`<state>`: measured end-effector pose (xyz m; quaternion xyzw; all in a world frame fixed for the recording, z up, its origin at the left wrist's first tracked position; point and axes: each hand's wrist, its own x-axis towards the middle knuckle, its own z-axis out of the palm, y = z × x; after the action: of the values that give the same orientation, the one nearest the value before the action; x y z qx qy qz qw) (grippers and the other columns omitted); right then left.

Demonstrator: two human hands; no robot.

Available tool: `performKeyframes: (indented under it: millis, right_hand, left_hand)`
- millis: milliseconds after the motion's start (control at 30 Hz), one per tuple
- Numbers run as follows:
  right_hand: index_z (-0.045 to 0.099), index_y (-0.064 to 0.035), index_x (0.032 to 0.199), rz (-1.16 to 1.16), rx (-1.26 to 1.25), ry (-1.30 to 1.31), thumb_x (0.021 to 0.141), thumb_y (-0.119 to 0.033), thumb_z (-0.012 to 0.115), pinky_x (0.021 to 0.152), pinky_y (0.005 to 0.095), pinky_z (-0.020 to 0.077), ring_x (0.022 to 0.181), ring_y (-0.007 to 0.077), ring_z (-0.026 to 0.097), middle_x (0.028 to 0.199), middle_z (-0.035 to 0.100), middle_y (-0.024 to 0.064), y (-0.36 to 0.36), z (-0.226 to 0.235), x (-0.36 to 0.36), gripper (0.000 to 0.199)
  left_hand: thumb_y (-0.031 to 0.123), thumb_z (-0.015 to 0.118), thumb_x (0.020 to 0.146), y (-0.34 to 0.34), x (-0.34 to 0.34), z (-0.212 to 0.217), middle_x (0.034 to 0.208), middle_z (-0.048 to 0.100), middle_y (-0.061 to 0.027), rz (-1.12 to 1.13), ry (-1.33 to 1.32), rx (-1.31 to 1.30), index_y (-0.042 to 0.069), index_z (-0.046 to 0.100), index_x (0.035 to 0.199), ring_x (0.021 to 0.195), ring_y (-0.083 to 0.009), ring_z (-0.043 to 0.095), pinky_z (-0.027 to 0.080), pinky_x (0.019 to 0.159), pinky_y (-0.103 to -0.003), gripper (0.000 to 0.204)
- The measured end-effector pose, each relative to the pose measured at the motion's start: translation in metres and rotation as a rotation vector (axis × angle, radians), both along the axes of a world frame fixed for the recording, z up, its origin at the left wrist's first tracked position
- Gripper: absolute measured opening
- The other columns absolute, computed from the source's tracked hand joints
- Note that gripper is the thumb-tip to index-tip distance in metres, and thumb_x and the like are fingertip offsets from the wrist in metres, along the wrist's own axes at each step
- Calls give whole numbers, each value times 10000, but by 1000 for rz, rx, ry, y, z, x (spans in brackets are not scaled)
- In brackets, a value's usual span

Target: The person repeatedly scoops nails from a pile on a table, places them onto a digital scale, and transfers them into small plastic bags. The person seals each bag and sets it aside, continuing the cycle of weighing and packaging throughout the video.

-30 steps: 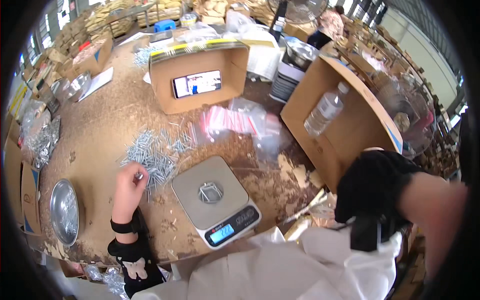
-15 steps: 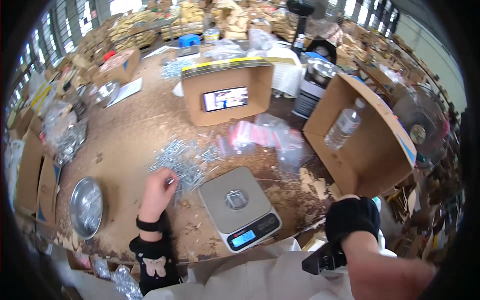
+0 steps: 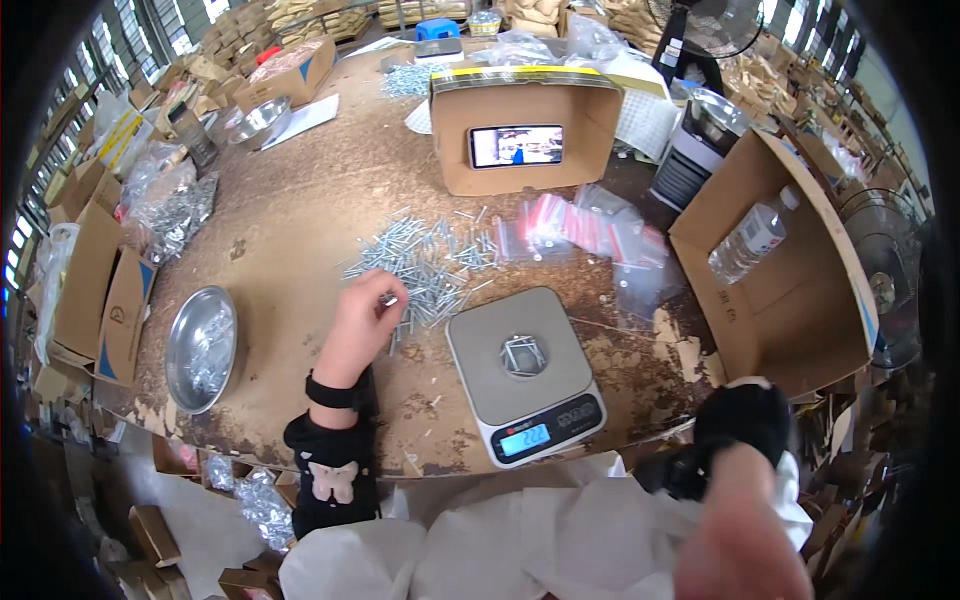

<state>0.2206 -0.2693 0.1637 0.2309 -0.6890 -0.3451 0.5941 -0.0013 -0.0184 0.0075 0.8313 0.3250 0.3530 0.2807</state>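
Observation:
My left hand point(image 3: 368, 318) rests at the near edge of a loose pile of thin silver nails point(image 3: 425, 258). Its fingers are curled together in a pinch, and what lies between them is too small to make out. Right of the pile sits a digital kitchen scale point(image 3: 485, 375) with its display lit. On its plate is a small round dish point(image 3: 523, 371) with several nails in it. My right hand point(image 3: 742, 540) is low at the right, near the lower edge of the view and off the table; motion smears its fingers.
Clear zip bags point(image 3: 575, 225) with red strips lie beyond the scale. Behind them, an open carton point(image 3: 450, 165) holds a phone point(image 3: 516, 146). Another carton point(image 3: 790, 330) at right contains a plastic bottle point(image 3: 752, 240). A metal bowl point(image 3: 236, 350) with clear plastic stands at left.
The view has shifted, so the table's things appear higher and further right. My left hand stays by the nails, still pinched. My right hand has moved slightly and remains blurred.

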Motion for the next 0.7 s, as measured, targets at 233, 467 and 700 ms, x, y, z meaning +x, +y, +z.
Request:
performKeyframes:
  millis: [233,467,700]
  right_hand:
    - [617,-63,966,-690,-460,205,798,-194,574,956,629,435,1003,337,614,1058,637,163,80,-89,101,217]
    - [664,-3,1002,-958,-1076,180,750,-42,614,886,471,486,989,347,616,1077,651,158,130,-114,158,259]
    - [660,-37,965,-1017,-1072,104,707,20,645,827,420,502,930,330,616,1001,643,110,132,-116,157,264]
  left_hand:
    - [-45,664,858,-16,20,12,957,617,-22,-68,-168,-198,16,610,884,883,-104,601,469,746,-231,86]
    - [-42,656,836,-55,75,47,909,623,-76,-452,-6,-209,17,601,882,793,-189,627,506,650,-295,94]
    - [13,666,812,-61,85,44,870,605,-103,-503,180,-16,44,568,883,737,-280,635,503,625,-369,125]
